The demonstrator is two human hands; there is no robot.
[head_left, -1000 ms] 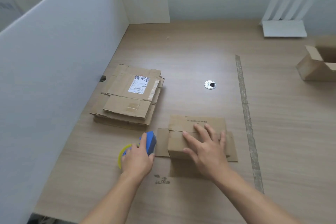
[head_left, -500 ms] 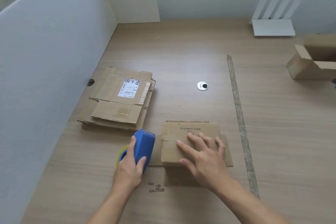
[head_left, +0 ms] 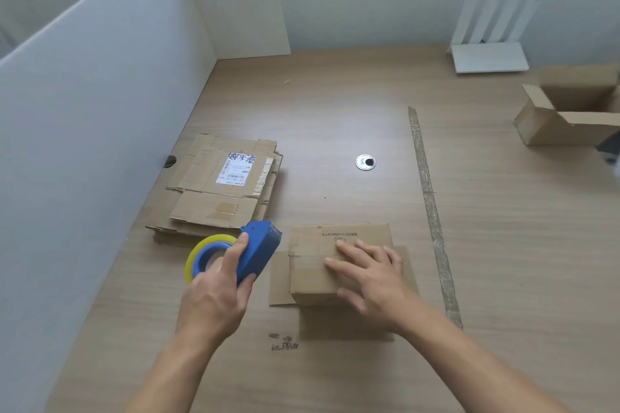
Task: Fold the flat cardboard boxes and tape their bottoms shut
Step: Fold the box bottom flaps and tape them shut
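Note:
A small folded cardboard box (head_left: pixel 312 271) stands upside down near the table's front, its bottom flaps closed on top and side flaps spread flat on the table. My right hand (head_left: pixel 367 278) presses flat on those closed flaps with spread fingers. My left hand (head_left: pixel 218 298) grips a blue tape dispenser (head_left: pixel 258 251) with a yellowish roll of clear tape (head_left: pixel 204 251), raised just left of the box, its nose near the box's upper left corner. A stack of flat cardboard boxes (head_left: pixel 218 188) with a white label lies to the far left.
A white partition (head_left: pixel 84 144) walls off the left side. An open assembled box (head_left: pixel 567 111) sits at the far right, a white router (head_left: pixel 489 54) at the back. A round metal grommet (head_left: pixel 365 162) and a strip of old tape (head_left: pixel 429 208) mark the table.
My left hand has lifted the tape dispenser off the table and brought it up toward the box's left edge. My right hand stays pressed on the box.

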